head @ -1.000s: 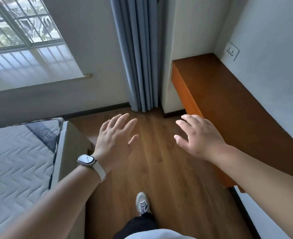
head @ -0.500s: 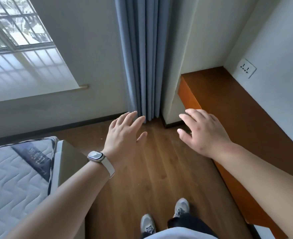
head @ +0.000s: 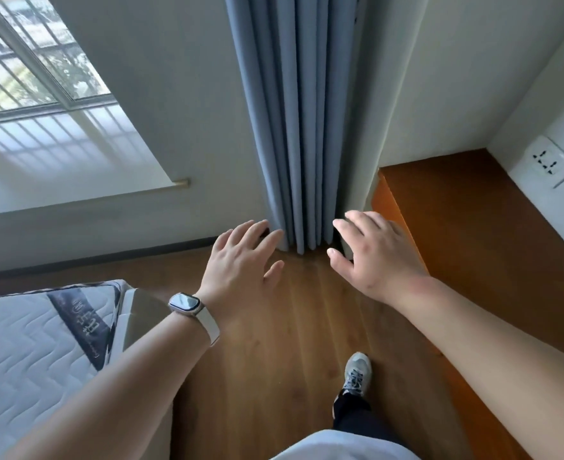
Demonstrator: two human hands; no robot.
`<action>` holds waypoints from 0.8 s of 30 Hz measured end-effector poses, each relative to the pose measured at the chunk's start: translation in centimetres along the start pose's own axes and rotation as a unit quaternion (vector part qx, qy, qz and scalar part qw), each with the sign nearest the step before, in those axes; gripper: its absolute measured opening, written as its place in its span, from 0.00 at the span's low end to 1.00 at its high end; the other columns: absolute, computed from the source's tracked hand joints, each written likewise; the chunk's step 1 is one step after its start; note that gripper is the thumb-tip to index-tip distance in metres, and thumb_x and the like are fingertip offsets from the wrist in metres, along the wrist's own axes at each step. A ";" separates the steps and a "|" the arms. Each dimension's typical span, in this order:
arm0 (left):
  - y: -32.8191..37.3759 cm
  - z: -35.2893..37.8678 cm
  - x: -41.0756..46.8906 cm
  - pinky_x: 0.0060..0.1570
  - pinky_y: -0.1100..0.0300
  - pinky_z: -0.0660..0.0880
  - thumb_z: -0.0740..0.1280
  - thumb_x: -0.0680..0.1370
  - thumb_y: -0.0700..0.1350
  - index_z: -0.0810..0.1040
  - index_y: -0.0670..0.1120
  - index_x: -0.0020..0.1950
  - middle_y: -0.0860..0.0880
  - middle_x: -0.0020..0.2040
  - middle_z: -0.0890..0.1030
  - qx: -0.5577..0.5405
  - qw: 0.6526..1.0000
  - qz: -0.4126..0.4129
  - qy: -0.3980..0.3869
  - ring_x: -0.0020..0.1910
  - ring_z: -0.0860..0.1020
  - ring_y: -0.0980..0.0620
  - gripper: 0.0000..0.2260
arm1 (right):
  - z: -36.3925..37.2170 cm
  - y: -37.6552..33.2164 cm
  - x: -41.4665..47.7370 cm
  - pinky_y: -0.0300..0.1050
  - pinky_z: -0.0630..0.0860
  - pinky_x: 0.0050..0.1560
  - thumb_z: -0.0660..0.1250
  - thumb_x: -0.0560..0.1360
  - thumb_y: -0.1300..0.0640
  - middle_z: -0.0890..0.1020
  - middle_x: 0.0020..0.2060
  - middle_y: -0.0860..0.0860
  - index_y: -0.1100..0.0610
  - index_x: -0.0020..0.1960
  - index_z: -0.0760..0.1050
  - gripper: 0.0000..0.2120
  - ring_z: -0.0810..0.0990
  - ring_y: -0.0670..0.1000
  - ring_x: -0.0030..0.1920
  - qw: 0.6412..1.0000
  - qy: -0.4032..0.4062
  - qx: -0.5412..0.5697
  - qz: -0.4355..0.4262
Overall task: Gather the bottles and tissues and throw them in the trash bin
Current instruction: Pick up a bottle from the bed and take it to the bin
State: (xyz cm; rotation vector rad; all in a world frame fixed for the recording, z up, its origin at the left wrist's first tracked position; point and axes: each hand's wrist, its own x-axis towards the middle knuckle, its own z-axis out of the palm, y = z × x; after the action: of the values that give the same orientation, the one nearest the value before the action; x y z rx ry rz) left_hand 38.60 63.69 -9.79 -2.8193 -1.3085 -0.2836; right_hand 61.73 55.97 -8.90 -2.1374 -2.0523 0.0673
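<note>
1. Between the bed (head: 25, 353) and the desk (head: 473, 234), on a strip of wooden floor (head: 290, 353), a person stands with both arms stretched toward the blue curtain (head: 293, 127) hanging in the corner.
2. The left hand (head: 240, 263), with a watch (head: 186, 303) on its wrist, is palm down, fingers straight and spread, holding nothing. Its fingertips line up with the curtain's hem, but whether they touch it cannot be told.
3. The right hand (head: 376, 257) is also spread wide and empty, hovering just beside the near corner of the desk.
4. No bottles, tissues or trash bin show anywhere in view, so where they are cannot be told. They must lie outside the frame or behind something.
5. Judging by the empty hands, the task seems to be at the searching stage, with nothing gathered yet.
6. The next move probably calls for looking around, perhaps behind the curtain folds or elsewhere in the room, to find the first bottle or tissue. After that comes a plain grasp with either free hand.
7. How the bottles and tissues look, whether full, crushed, crumpled or flat, cannot be judged, since none is visible.
</note>
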 end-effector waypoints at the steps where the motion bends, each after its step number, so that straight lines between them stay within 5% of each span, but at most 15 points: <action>1: 0.3 0.0 1.2 0.67 0.46 0.66 0.58 0.77 0.58 0.73 0.50 0.69 0.48 0.68 0.74 0.002 1.000 -0.004 -0.003 0.69 0.69 0.45 0.22 | 0.0 1.0 1.0 0.55 0.70 0.60 0.54 0.76 0.41 0.75 0.63 0.55 0.57 0.66 0.72 0.26 0.71 0.57 0.63 1.000 -0.003 0.003 -0.006; 11: 3.6 0.9 11.6 0.67 0.47 0.64 0.59 0.77 0.58 0.72 0.52 0.69 0.48 0.70 0.73 -0.003 0.999 -0.047 -0.004 0.70 0.68 0.46 0.23 | 0.2 10.0 9.0 0.57 0.72 0.59 0.53 0.76 0.42 0.75 0.62 0.56 0.58 0.66 0.72 0.27 0.72 0.58 0.63 0.999 -0.021 0.023 -0.041; 24: 1.4 5.3 18.4 0.65 0.44 0.68 0.64 0.78 0.55 0.73 0.51 0.67 0.47 0.68 0.74 -0.014 1.000 0.014 -0.024 0.69 0.70 0.44 0.19 | 2.5 12.4 13.0 0.53 0.69 0.59 0.52 0.76 0.40 0.75 0.63 0.53 0.56 0.66 0.72 0.27 0.71 0.56 0.63 0.999 -0.031 0.017 0.009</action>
State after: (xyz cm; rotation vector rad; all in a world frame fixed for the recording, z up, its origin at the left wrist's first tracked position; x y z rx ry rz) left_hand 52.09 77.22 -11.75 -2.8833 -1.2824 -0.2364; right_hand 74.23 68.78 -12.15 -2.1601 -2.0498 0.1723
